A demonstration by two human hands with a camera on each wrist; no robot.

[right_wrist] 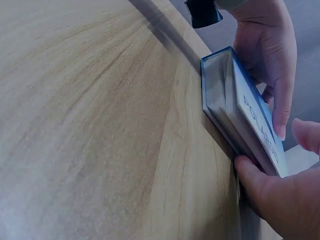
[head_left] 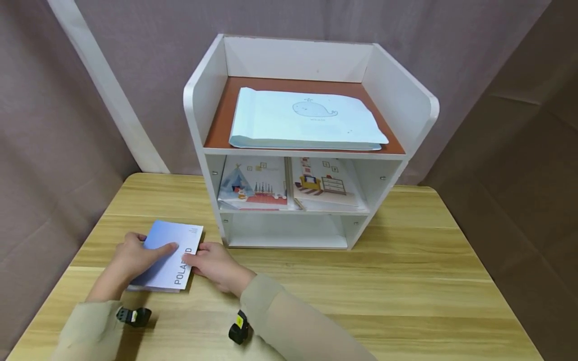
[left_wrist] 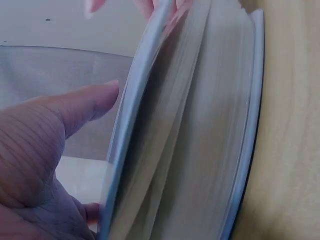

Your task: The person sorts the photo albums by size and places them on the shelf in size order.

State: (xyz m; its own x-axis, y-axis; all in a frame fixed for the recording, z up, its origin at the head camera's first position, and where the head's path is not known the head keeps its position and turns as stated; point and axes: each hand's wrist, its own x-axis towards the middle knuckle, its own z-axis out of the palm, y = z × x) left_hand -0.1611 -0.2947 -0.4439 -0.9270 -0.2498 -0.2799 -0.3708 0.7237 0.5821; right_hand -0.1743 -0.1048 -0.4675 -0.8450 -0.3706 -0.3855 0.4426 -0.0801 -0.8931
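Note:
A small, thick book (head_left: 158, 265) with a blue-to-white cover and dark lettering is at the left of the table. My left hand (head_left: 131, 258) grips its left side, thumb across the cover and the other fingers at the far edge. With my right hand (head_left: 217, 265) I hold the right edge between thumb and fingers, the thumb overlapping the lettering. In the left wrist view, the page edges of the book (left_wrist: 210, 130) fan slightly apart between the covers. The right wrist view shows the book (right_wrist: 245, 107) close over the wood, its back cover toward the table.
A white shelf unit (head_left: 198, 120) stands at the table's back. On its brown top lies a pale package with a whale drawing (head_left: 311, 120). Its middle level holds two illustrated items: a tent picture (head_left: 253, 183) and a furniture picture (head_left: 327, 183). Curtains (head_left: 45, 150) hang behind.

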